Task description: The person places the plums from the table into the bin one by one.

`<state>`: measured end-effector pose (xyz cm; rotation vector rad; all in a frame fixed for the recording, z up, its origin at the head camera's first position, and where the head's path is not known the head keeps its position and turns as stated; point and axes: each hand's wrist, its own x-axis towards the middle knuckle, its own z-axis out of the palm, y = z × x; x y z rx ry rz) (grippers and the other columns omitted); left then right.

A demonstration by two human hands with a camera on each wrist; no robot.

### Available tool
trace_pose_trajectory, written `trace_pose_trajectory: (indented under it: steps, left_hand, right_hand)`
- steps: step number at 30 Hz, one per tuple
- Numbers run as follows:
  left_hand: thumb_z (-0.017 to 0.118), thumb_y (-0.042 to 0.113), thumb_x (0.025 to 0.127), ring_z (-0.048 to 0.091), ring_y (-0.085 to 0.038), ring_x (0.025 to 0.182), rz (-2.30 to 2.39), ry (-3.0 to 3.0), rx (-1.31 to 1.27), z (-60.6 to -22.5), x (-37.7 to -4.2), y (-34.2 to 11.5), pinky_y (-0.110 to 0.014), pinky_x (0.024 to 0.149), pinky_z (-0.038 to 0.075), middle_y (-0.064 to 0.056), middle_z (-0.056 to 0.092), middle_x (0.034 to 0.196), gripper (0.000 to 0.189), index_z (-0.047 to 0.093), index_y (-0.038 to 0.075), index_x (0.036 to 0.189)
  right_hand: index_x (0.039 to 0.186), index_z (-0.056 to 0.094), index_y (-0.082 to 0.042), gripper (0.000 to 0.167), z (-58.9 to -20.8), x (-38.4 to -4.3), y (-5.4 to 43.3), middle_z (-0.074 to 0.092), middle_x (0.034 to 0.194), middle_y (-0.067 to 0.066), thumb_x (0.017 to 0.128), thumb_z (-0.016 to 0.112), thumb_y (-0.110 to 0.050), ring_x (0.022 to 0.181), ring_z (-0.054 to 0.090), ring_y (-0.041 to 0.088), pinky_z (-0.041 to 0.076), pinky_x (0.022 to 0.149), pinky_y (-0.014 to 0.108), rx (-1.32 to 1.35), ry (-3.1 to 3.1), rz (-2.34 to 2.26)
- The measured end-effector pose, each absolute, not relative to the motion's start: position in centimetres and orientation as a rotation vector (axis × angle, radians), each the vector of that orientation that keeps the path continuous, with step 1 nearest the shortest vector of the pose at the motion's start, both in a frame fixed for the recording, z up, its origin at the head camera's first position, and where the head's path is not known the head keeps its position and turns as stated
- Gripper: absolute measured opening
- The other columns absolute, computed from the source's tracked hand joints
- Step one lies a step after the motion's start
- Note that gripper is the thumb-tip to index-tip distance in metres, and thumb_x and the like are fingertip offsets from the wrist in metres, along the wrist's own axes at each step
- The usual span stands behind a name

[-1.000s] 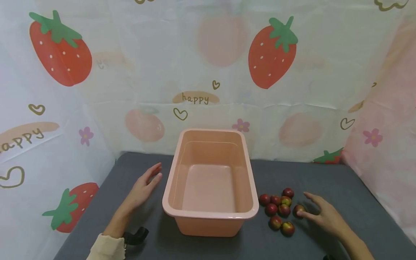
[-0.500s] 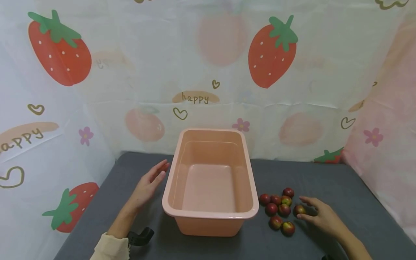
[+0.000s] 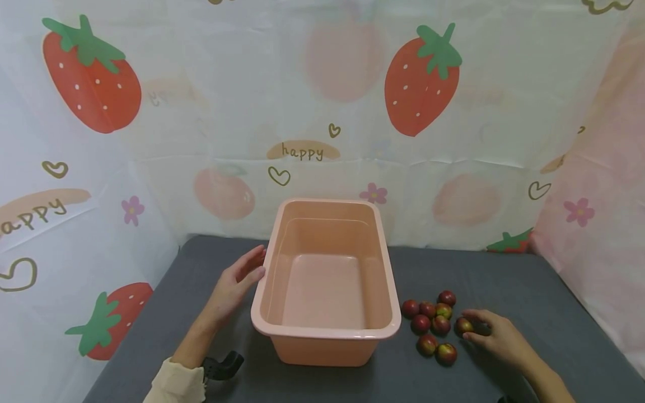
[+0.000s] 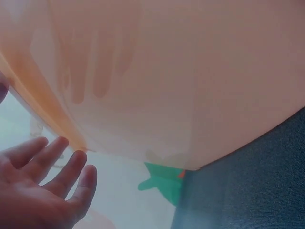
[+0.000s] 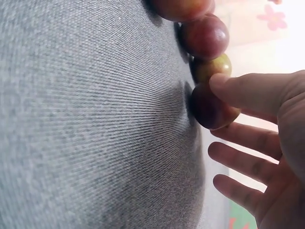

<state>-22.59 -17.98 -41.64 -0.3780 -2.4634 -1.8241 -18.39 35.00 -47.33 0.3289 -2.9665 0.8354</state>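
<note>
We find the left hand (image 3: 229, 288), fingers extended, now closer to the 9 o'clock rim of the central basin (image 3: 325, 291), long axis 12-to-6, the right hand (image 3: 499, 336) bracketing a plum (image 3: 461, 326) at 4 o'clock, its grip indeterminable.

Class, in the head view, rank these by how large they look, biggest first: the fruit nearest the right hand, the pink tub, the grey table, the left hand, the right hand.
1. Grey table
2. Pink tub
3. Left hand and right hand: too alike to rank
4. Fruit nearest the right hand
</note>
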Motion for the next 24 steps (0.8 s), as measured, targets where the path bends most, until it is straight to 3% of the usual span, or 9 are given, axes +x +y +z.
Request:
trace_pose_trajectory:
  steps: [11,15,18,21,24]
  left_hand:
    - [0.057,0.026,0.099,0.045,-0.030,0.137,-1.823,-2.421,-0.388,-41.3,-22.6,-17.6,-0.052,0.111,0.038,-0.014,0.046,0.150,0.057,0.038,0.007,0.149]
    - [0.057,0.026,0.099,0.047,-0.029,0.135,-1.816,-2.417,-0.383,-41.2,-22.7,-17.4,-0.030,0.105,0.046,-0.013,0.048,0.148,0.056,0.040,0.008,0.148]
    - [0.058,0.027,0.098,0.049,-0.028,0.133,-1.768,-2.433,-0.385,-41.0,-23.1,-17.3,-0.024,0.100,0.049,-0.013,0.051,0.145,0.055,0.041,0.009,0.148]
    - [0.058,0.027,0.098,0.049,-0.029,0.132,-1.717,-2.436,-0.403,-40.8,-23.5,-17.2,-0.030,0.099,0.051,-0.014,0.052,0.144,0.054,0.043,0.010,0.148]
    - [0.057,0.024,0.099,0.049,-0.030,0.131,-1.721,-2.415,-0.426,-40.8,-23.9,-17.1,-0.020,0.093,0.051,-0.016,0.052,0.143,0.052,0.043,0.010,0.147]
  right_hand:
    - [0.116,0.067,0.001,0.040,-47.6,-18.6,35.3,0.067,0.114,0.023,0.082,0.076,-0.019,0.106,0.062,0.042,0.053,0.084,0.054,0.306,-2.998,0.829]
    - [0.117,0.066,0.001,0.042,-47.6,-18.6,35.3,0.067,0.115,0.023,0.082,0.076,-0.021,0.106,0.063,0.041,0.053,0.084,0.054,0.283,-3.013,0.833]
    - [0.118,0.066,0.000,0.043,-47.5,-18.6,35.3,0.067,0.116,0.024,0.082,0.076,-0.022,0.106,0.063,0.042,0.052,0.084,0.054,0.264,-3.024,0.830]
    - [0.118,0.066,0.000,0.043,-47.4,-18.7,35.4,0.066,0.116,0.024,0.082,0.077,-0.021,0.107,0.062,0.043,0.052,0.085,0.055,0.257,-3.029,0.815]
    - [0.115,0.068,0.000,0.041,-47.4,-18.8,35.3,0.067,0.114,0.023,0.081,0.077,-0.020,0.107,0.062,0.043,0.051,0.086,0.056,0.278,-3.018,0.790]
